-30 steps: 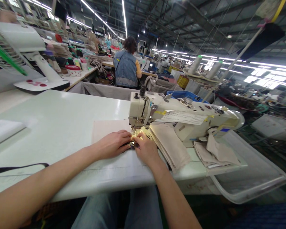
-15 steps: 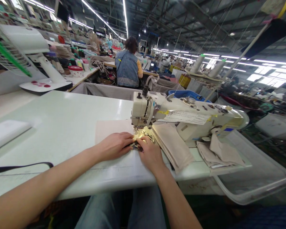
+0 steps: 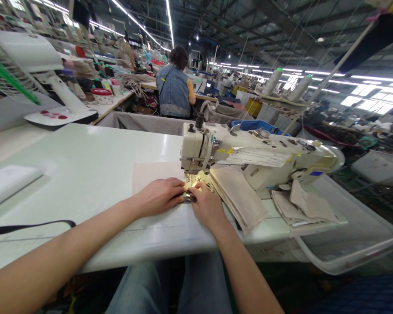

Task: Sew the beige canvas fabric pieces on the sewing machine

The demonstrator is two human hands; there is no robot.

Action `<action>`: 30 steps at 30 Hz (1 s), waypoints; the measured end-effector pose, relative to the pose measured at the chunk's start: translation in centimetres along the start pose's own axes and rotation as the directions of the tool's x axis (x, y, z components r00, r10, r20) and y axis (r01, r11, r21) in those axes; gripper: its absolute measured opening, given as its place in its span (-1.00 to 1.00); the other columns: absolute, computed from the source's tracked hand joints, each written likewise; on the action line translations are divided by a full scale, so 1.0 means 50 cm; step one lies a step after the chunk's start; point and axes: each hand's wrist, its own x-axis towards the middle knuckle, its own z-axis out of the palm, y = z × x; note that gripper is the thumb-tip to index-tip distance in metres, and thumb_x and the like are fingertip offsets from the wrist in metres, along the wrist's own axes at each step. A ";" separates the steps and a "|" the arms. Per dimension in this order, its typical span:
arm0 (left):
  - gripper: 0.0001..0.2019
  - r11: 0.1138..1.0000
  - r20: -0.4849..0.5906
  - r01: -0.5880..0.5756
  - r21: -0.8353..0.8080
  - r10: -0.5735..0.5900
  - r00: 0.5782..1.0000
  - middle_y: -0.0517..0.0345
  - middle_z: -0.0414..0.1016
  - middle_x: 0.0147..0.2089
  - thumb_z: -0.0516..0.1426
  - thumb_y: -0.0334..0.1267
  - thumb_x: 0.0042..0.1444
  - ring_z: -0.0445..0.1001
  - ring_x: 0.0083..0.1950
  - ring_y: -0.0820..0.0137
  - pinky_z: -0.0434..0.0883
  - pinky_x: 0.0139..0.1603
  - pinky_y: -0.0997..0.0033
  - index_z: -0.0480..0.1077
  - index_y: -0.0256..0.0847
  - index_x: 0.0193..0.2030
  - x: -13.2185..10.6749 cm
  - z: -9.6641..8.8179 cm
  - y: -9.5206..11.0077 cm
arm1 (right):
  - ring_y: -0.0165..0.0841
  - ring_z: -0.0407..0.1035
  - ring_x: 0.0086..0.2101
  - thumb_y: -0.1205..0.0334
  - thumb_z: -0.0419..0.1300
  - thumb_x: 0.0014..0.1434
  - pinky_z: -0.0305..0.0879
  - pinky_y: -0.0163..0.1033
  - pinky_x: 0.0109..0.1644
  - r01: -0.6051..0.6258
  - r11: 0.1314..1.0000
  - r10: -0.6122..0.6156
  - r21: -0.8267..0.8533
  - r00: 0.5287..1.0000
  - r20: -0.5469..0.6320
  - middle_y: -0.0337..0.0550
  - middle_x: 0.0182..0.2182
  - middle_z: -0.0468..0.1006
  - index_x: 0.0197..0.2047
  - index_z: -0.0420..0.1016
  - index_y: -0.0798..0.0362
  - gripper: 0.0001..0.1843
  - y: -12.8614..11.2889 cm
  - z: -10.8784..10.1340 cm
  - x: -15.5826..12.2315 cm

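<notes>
A beige piece of fabric (image 3: 153,171) lies flat on the pale green tabletop, left of the sewing machine (image 3: 222,141). My left hand (image 3: 162,196) rests flat over the fabric's near edge, fingers stretched towards the presser foot. My right hand (image 3: 208,207) is close beside it, fingers bent and pressed together at the shiny needle plate (image 3: 199,179). What its fingertips hold is hidden. Both hands almost touch just in front of the needle area. Folded beige fabric pieces (image 3: 240,196) lie right of my right hand, under the machine's arm.
More folded fabric (image 3: 303,205) lies at the table's right end, above a clear plastic bin (image 3: 353,235). A white fan (image 3: 52,83) stands at the left, and a black strap (image 3: 29,227) lies on the table. Ahead sits a person in a denim vest (image 3: 175,89).
The camera view has shifted slightly. Both hands stay by the needle, with the right fingers a little more bent. The fabric shows almost no movement.
</notes>
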 end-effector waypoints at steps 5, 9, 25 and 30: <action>-0.69 1.000 -0.014 0.004 -0.019 -0.004 1.000 -0.04 0.60 0.01 0.02 -0.07 0.38 0.56 0.03 0.23 0.49 0.11 0.22 0.54 -0.11 -0.01 0.002 0.001 -0.007 | -0.32 0.51 -0.18 0.28 0.09 0.41 0.41 -0.26 -0.16 0.000 1.000 -0.001 0.006 1.000 0.008 -0.11 0.11 0.46 0.14 0.52 -0.09 -0.69 0.001 0.005 0.001; -0.73 1.000 -0.001 0.018 0.003 -0.018 1.000 -0.03 0.59 0.04 0.05 -0.12 0.36 0.56 0.06 0.23 0.48 0.11 0.25 0.54 -0.11 0.00 0.005 0.000 -0.014 | -0.31 0.50 -0.17 0.29 0.08 0.41 0.42 -0.24 -0.13 0.001 1.000 -0.001 0.009 1.000 0.009 -0.09 0.12 0.45 0.19 0.49 -0.10 -0.65 0.003 0.009 0.001; -0.71 0.999 0.008 0.020 0.027 -0.021 1.000 -0.06 0.59 0.08 0.04 -0.14 0.36 0.56 0.08 0.21 0.50 0.12 0.21 0.54 -0.15 0.02 0.023 0.000 -0.038 | -0.32 0.51 -0.20 0.32 0.12 0.36 0.43 -0.26 -0.15 -0.006 1.000 0.007 0.023 0.999 -0.032 -0.14 0.10 0.48 0.12 0.53 -0.09 -0.68 0.001 0.010 -0.003; -0.71 1.000 -0.012 0.007 0.017 -0.006 1.000 -0.06 0.60 0.05 0.04 -0.12 0.37 0.55 0.07 0.22 0.48 0.15 0.20 0.54 -0.14 0.00 0.029 0.001 -0.044 | -0.32 0.51 -0.15 0.31 0.10 0.38 0.43 -0.26 -0.12 -0.013 0.999 0.013 0.031 1.000 -0.014 -0.09 0.11 0.47 0.15 0.52 -0.09 -0.66 0.000 0.010 -0.002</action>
